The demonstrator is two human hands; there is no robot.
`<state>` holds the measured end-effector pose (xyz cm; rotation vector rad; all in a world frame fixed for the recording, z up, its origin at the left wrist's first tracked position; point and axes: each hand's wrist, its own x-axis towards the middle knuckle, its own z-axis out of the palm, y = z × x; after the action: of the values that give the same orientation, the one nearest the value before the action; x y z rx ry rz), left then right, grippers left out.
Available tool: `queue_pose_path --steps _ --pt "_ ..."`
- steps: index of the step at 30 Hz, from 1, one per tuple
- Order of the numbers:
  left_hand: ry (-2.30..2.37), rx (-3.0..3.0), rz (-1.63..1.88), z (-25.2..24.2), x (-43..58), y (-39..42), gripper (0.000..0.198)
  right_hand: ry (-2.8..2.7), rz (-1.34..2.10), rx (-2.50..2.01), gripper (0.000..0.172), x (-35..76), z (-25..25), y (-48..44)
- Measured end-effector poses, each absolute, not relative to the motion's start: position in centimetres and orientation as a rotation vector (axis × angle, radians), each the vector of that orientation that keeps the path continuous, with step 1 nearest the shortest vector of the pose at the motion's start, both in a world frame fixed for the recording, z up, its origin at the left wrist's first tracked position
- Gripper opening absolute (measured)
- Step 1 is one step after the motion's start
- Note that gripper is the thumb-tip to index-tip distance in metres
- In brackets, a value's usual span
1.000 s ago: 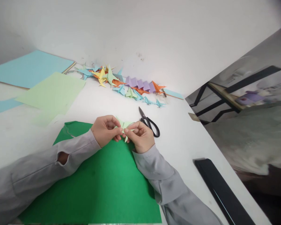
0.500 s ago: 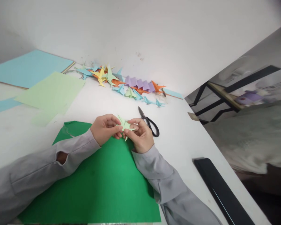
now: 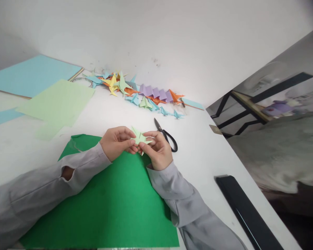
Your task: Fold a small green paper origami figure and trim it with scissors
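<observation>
Between my two hands is a small light-green folded paper figure [image 3: 140, 137] with pointed ends, much like an origami crane. My left hand [image 3: 118, 141] pinches its left side between thumb and fingers. On the other side, my right hand [image 3: 157, 149] grips it with the thumb in front and fingers behind. Both hands are above the far edge of a green sheet [image 3: 112, 205]. Black-handled scissors [image 3: 166, 135] lie just beyond my right hand, blades pointing away. My fingers cover part of the figure.
Along the wall lies a row of coloured folded paper cranes [image 3: 123, 85] and a purple pleated strip [image 3: 155, 93]. At left are blue sheets [image 3: 36, 76] and a light-green sheet [image 3: 62, 100]. A long black object [image 3: 246, 211] lies near the table's right edge.
The paper figure has tilted slightly and shifted a little to the right between my fingers. Both hands keep their hold in nearly the same place.
</observation>
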<state>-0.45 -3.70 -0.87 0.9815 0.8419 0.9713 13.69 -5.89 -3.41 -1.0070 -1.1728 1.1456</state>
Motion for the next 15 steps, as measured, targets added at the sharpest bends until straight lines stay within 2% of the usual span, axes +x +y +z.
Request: queue_pose_path --steps 15 --pt "0.773 0.964 0.932 -0.65 -0.61 -3.85 0.024 -1.245 1.18 -0.939 0.028 14.4 -3.23 -5.79"
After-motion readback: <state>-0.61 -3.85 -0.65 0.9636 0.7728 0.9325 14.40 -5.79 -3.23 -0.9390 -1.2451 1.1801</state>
